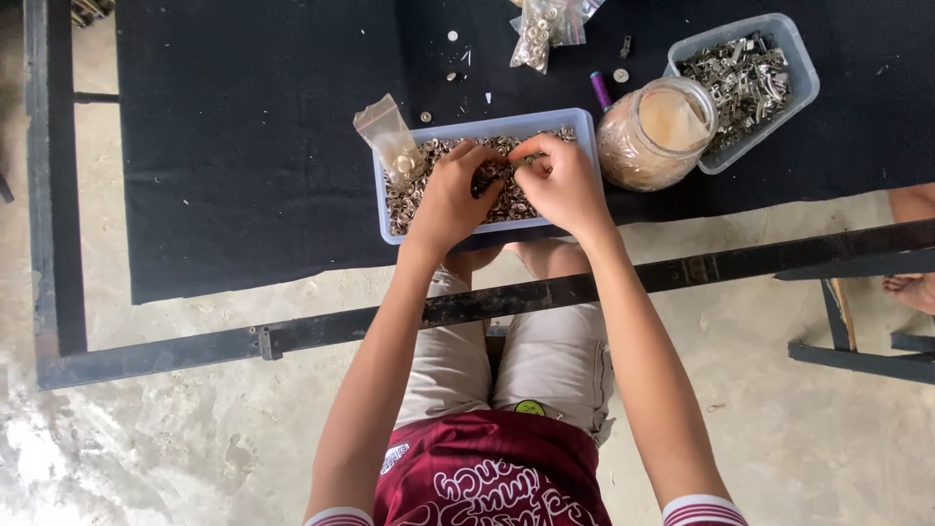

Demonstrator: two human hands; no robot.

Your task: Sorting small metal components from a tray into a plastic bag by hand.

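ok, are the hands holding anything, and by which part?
Both hands, left hand and right hand, pinch a small metal piece between fingertips over the tray. The part gripped is too small to tell.

Black mat (pixel 243 146) covers the table top, inside a dark metal frame (pixel 58 195). Glass jar (pixel 654 134) of tan contents stands open, touching a second clear tub (pixel 794 58) of larger metal fittings. Purple cylinder (pixel 601 90) lies just beside the jar. Clear bag of rings (pixel 538 29) at far edge. Loose washers (pixel 620 75) scattered nearby. Concrete floor (pixel 146 448) below.
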